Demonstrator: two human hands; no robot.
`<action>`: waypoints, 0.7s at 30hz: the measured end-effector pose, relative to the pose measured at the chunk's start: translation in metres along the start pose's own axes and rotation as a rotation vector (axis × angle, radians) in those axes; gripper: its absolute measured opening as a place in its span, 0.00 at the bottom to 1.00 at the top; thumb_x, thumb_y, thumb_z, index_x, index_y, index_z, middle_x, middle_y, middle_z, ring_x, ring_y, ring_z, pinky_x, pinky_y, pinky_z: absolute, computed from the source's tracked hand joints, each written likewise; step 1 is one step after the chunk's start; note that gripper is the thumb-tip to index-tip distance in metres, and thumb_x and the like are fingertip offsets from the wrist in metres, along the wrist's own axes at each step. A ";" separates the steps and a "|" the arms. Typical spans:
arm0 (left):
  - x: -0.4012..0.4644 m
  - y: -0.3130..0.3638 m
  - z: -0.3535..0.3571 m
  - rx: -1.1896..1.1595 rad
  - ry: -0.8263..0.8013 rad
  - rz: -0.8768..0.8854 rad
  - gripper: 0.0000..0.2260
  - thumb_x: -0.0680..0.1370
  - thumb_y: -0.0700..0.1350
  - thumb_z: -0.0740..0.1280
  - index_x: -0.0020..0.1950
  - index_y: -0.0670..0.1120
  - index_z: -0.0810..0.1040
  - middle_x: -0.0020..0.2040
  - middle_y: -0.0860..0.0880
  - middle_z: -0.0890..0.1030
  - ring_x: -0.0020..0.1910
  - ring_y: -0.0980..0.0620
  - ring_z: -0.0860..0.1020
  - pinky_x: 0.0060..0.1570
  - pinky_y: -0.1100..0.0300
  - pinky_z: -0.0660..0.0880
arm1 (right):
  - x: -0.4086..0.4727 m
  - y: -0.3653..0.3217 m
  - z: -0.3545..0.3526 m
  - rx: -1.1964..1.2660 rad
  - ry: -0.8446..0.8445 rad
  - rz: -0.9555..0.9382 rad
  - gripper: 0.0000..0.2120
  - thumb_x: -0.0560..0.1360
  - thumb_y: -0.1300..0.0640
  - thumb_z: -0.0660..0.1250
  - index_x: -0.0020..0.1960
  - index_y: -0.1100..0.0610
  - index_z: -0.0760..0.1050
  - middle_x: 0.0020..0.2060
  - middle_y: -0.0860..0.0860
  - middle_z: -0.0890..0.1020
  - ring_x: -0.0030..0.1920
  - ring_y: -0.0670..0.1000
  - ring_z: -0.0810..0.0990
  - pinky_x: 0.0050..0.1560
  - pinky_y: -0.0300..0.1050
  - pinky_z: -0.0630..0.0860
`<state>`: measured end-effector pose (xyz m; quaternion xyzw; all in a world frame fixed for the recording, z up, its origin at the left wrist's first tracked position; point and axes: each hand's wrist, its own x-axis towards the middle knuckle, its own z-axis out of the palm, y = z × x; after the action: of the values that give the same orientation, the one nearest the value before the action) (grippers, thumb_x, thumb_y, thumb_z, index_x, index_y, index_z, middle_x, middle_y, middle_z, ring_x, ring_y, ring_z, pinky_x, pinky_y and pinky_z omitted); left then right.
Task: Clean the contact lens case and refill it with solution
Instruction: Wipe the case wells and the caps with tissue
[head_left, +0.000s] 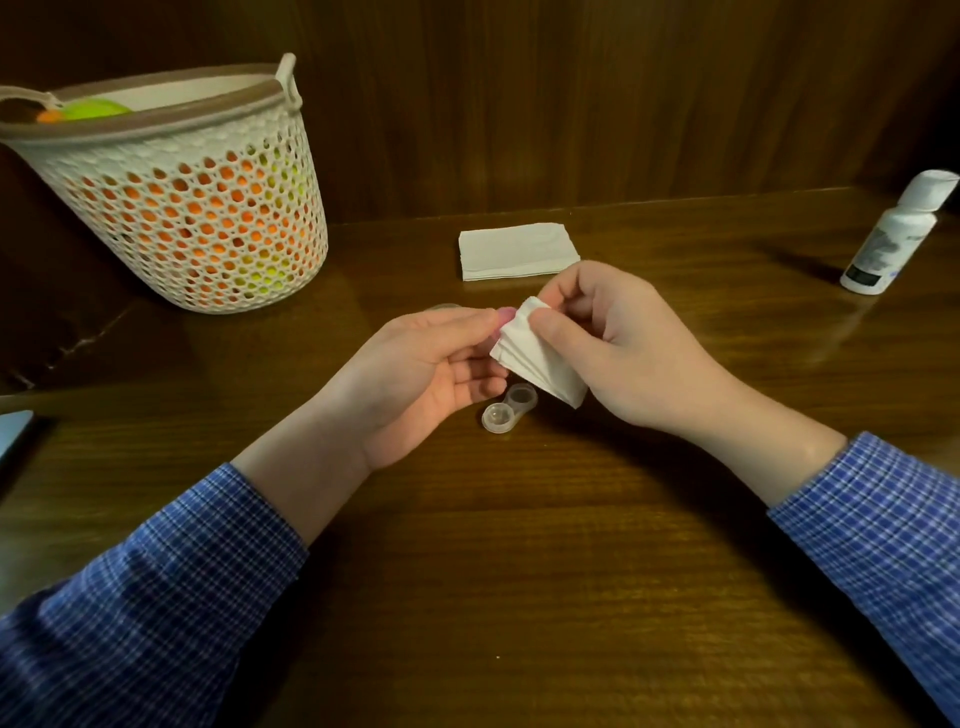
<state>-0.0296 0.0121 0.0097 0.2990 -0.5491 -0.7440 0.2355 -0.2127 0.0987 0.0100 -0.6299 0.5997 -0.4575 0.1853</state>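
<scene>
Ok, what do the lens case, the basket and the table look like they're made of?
Lens case: clear, slightly frosted plastic; the table shows through its wells.
Basket: likely moulded plastic, matt off-white with a brown rim; regular holes show orange and green items inside.
Table: wood or wood veneer, dark brown and glossy; grain lines and soft reflections show.

Blue-and-white checked shirt sleeves (156, 587), cuffs pushed back above bare wrists.

Bare table (519, 597) near; basket (197, 218) far left, bottle (893, 239) far right.
</scene>
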 end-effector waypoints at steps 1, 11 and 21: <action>0.000 0.000 0.001 -0.006 0.000 -0.004 0.15 0.80 0.45 0.68 0.64 0.40 0.81 0.48 0.46 0.83 0.44 0.54 0.81 0.43 0.61 0.79 | 0.000 -0.001 0.000 0.019 0.006 0.001 0.03 0.82 0.57 0.67 0.55 0.51 0.76 0.47 0.45 0.83 0.47 0.39 0.82 0.43 0.31 0.76; -0.005 0.002 0.007 -0.035 -0.099 -0.028 0.14 0.83 0.46 0.63 0.63 0.38 0.77 0.44 0.48 0.76 0.41 0.54 0.76 0.44 0.60 0.76 | -0.001 -0.003 0.001 0.077 0.033 -0.088 0.07 0.79 0.62 0.70 0.53 0.52 0.82 0.45 0.42 0.83 0.49 0.43 0.81 0.42 0.32 0.77; -0.004 0.000 0.005 -0.072 -0.096 -0.055 0.13 0.84 0.48 0.62 0.62 0.41 0.78 0.46 0.47 0.77 0.41 0.55 0.77 0.45 0.60 0.77 | -0.004 0.000 0.004 0.097 0.019 -0.113 0.05 0.79 0.58 0.72 0.52 0.49 0.80 0.50 0.41 0.82 0.50 0.44 0.82 0.43 0.34 0.79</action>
<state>-0.0303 0.0183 0.0115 0.2691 -0.5244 -0.7830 0.1989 -0.2094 0.1012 0.0068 -0.6487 0.5421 -0.5015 0.1838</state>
